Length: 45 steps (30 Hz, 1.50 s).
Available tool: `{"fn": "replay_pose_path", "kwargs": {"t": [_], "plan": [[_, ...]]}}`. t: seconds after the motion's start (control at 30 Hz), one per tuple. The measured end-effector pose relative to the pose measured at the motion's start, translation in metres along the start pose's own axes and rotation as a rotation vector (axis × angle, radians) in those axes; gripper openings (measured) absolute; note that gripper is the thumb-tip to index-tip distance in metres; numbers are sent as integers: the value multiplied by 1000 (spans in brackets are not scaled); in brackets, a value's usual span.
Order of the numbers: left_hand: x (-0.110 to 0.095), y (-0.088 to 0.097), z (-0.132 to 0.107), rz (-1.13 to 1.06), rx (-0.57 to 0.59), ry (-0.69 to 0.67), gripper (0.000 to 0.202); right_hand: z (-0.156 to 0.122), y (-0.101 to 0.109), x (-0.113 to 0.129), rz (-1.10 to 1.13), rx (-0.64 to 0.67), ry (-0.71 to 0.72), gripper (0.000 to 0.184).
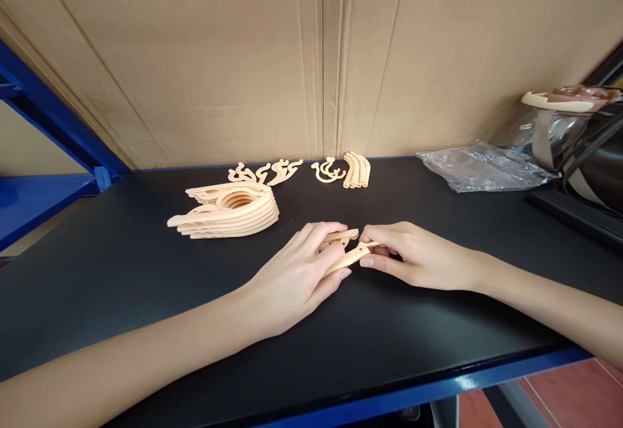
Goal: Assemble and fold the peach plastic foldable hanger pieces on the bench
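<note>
Both hands meet mid-worktop on a pale wooden piece (346, 256): left hand (296, 272) closed over it, fingers pinching one end, right hand (413, 256) pinching the other. Toward the back edge lie a stack of curved pieces (228, 214), small hooks (265, 172), more strips (357, 169). Clear plastic bag (479, 167) sits at the back right corner of the worktop (146, 298).

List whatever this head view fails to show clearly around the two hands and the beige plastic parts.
- Beige piece between the left hand and right hand: fingers cover most of it, so its full shape and how the parts join are hidden.
- Stack of curved parts: too tightly layered to count.
- Small hooks at the back: too small to tell apart.
- Object at the right edge: cut off by the frame.
</note>
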<state>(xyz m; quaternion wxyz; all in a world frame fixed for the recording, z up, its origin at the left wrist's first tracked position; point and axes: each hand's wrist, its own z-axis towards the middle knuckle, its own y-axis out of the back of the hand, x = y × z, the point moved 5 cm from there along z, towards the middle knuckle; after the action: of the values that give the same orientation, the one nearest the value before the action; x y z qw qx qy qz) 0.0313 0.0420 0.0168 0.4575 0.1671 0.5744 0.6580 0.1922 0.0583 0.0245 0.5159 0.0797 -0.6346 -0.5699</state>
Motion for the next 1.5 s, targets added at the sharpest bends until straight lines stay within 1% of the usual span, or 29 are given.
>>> {"fn": "replay_pose_path", "kwargs": {"t": [0.2, 0.37, 0.5, 0.77, 0.93, 1.07, 1.37, 1.5], "plan": [[0, 1, 0, -47, 23, 32, 33, -2, -3, 1, -190, -27, 75, 22], [-1, 2, 0, -52, 7, 12, 31, -3, -3, 3, -436, -82, 132, 23], [0, 1, 0, -47, 8, 10, 31, -3, -5, 5, -608, -94, 177, 28], [-1, 3, 2, -66, -2, 13, 31, -4, -5, 9, -786, -163, 252, 33], [0, 3, 1, -68, 20, 29, 30, -4, -5, 9, -807, -156, 267, 34], [1, 3, 1, -79, 4, 42, 31, -4, -5, 8, -779, -150, 255, 32], [1, 0, 0, -72, 46, 49, 32, -5, -7, 9, -802, -169, 285, 32], [1, 1, 1, -84, 28, 48, 31, -5, -7, 9, -779, -167, 276, 33]]}}
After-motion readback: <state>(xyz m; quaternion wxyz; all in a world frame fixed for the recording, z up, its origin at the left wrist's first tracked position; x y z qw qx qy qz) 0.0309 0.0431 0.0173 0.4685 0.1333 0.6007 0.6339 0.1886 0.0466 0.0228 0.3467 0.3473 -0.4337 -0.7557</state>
